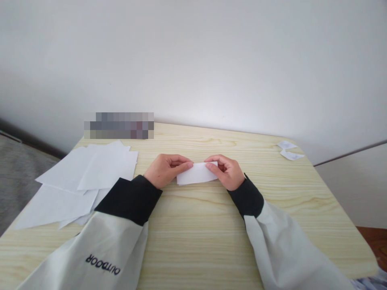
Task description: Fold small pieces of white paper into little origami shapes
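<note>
A small folded strip of white paper (195, 174) lies on the pale wooden table (193, 225) in front of me. My left hand (165, 169) is closed, its fingertips pinching the strip's upper left edge. My right hand (226, 171) is closed too, thumb and fingers pinching the strip's upper right corner. Both hands rest on the table, with the strip stretched between them.
Several loose white sheets (87, 177) are spread over the table's left side, reaching its left edge. Two small folded paper pieces (289, 150) lie at the far right corner. A white wall stands right behind the table.
</note>
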Available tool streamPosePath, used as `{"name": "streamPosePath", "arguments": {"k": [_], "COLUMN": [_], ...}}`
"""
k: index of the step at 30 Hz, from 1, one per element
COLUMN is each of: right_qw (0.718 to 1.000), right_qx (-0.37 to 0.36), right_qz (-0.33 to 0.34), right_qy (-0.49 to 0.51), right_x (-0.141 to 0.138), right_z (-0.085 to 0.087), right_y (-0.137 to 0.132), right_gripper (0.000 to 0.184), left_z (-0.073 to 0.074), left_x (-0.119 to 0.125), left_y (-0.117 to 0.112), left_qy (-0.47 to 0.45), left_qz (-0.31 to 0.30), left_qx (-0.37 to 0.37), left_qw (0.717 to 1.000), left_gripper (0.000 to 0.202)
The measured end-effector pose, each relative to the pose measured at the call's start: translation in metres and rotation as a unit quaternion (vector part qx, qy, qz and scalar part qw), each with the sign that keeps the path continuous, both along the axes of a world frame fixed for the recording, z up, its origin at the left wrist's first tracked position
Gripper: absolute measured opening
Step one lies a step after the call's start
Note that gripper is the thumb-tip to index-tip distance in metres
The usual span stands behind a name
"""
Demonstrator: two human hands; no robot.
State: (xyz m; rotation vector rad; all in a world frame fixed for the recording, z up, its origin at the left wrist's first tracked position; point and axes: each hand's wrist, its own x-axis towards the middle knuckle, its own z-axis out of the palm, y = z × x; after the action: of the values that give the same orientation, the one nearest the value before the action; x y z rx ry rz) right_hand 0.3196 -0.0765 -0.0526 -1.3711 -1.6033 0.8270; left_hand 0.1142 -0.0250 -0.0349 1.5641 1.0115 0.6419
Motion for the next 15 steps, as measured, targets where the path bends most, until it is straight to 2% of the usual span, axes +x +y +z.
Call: {"name": "streamPosePath", "arguments": {"k": [5, 10, 15], "right_qw": [1.000, 0.999, 1.000], "right_qx": [-0.008, -0.016, -0.017], "right_qz": [-0.003, 0.022, -0.002], "right_qy": [0.015, 0.036, -0.009], "right_x": [-0.0009, 0.0000, -0.0011], "right_z": [-0.0003, -0.0023, 0.0007], "right_y": [0.0006, 0.0000, -0.0005], "right_gripper": [0.025, 0.030, 0.027], "left_z": [-0.0018, -0.0011, 0.0004], "left_x": [0.0004, 0.0001, 0.0011], "left_y": [0.0003, -0.0003, -0.0010], "left_qy": [-0.002, -0.009, -0.008], "left_qz": [0.010, 0.014, 0.016], "left_qx": [0.004, 0.002, 0.002], "left_qw": [1.000, 1.000, 1.000], "left_gripper": [0.033, 0.031, 0.029]}}
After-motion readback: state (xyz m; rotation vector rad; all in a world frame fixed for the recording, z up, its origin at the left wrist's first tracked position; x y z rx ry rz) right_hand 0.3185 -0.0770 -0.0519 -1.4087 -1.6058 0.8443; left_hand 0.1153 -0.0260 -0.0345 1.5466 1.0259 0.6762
